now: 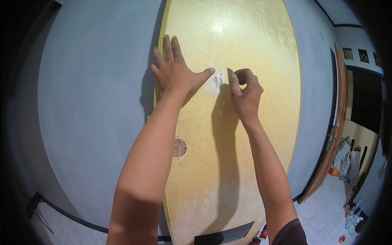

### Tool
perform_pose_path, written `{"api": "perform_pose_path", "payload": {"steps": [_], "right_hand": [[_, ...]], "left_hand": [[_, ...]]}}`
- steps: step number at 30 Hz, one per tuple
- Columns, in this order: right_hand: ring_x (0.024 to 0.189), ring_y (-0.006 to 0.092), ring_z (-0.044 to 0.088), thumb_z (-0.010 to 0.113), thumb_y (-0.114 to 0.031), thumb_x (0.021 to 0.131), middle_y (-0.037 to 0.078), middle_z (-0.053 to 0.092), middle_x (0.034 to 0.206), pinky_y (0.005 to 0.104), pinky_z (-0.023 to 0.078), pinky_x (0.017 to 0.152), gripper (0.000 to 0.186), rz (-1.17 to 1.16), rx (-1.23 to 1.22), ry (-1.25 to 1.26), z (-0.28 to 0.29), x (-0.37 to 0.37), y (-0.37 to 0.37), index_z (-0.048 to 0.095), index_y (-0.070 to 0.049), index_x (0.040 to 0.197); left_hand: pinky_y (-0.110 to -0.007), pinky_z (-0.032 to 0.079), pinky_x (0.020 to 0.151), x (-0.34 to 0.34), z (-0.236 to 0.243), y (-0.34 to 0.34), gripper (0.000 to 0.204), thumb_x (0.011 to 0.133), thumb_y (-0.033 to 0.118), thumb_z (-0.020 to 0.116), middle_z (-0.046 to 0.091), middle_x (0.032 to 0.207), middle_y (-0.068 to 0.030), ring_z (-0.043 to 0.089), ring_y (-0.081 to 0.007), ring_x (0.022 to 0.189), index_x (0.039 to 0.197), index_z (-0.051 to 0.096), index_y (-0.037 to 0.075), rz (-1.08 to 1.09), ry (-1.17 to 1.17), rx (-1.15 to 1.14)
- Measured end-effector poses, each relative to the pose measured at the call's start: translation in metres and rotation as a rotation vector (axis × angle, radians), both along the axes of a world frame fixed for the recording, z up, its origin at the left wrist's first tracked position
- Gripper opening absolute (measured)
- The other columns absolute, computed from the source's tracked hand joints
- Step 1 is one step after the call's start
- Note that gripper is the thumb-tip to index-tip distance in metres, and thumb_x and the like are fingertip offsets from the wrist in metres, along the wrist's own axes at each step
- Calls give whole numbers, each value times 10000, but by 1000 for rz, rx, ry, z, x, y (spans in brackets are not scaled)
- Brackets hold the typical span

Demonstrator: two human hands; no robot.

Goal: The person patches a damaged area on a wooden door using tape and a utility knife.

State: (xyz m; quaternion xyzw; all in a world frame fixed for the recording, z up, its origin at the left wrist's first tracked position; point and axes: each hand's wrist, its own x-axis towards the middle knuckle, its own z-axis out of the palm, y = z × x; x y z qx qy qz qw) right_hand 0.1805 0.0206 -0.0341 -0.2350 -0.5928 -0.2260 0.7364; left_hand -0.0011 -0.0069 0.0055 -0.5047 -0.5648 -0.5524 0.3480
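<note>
A yellow door panel [261, 49] stands upright in front of me, its paint scuffed and stained. My left hand [173, 75] lies with fingers spread along the panel's left edge. Its thumb reaches to a whitish patch [213, 87] with a torn-looking surface. Just right of that patch, my right hand [247, 87] pinches a thin flat piece [230, 75] between thumb and fingers. The piece shows nearly edge-on, so its kind cannot be made out. Below my left hand, partly behind the forearm, is a round hole [180, 148] in the panel.
A blue-grey wall [94, 90] is behind the panel. At its foot lies a dark flat sheet [224, 235], beside a red and black object [263, 233]. To the right, a wooden door [332, 139] stands ajar. Grey sacks [347, 161] and clutter [354, 214] sit on the tiled floor.
</note>
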Motion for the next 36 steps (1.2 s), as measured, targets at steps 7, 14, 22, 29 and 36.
{"api": "perform_pose_path", "payload": {"steps": [7, 14, 22, 29, 36], "right_hand": [[804, 181, 701, 717, -156, 1003, 121, 757, 849, 355, 553, 796, 201, 221, -82, 85, -12, 40, -8, 715, 43, 1033], [851, 131, 686, 724, -119, 986, 81, 753, 874, 313, 541, 798, 264, 557, -431, 60, -66, 31, -44, 748, 57, 1182], [779, 85, 597, 751, -135, 1013, 62, 740, 876, 274, 466, 703, 170, 928, -543, 7, -59, 22, -83, 745, 31, 1047], [780, 139, 666, 780, -153, 974, 106, 781, 914, 331, 542, 726, 195, 566, -486, -210, -38, 31, -76, 765, 36, 1016], [870, 292, 786, 829, -149, 866, 205, 791, 914, 393, 607, 789, 225, 131, -193, -269, 31, 40, -21, 778, 47, 963]], "left_hand": [[-564, 204, 1285, 1, -1, 6, 1364, 747, 765, 775, 85, 1818, -91, 99, -427, 1638, 1735, 111, 100, -2, 30, 29], [-596, 154, 1292, -30, -11, 3, 957, 921, 563, 770, 205, 1751, -227, 131, -430, 1627, 1643, 366, 84, -310, 87, 430], [-279, 565, 811, 32, -117, -70, 207, 945, 133, 844, 759, 927, -34, 683, -96, 844, 1093, 776, 4, -1143, -181, -67], [-271, 563, 802, 24, -155, -69, 121, 984, 128, 790, 777, 895, -42, 713, -99, 843, 998, 780, 8, -1234, -355, -73], [-277, 536, 772, 43, -243, -59, 101, 968, 86, 794, 763, 905, -44, 674, -100, 841, 989, 761, -7, -1161, -437, 49]]}}
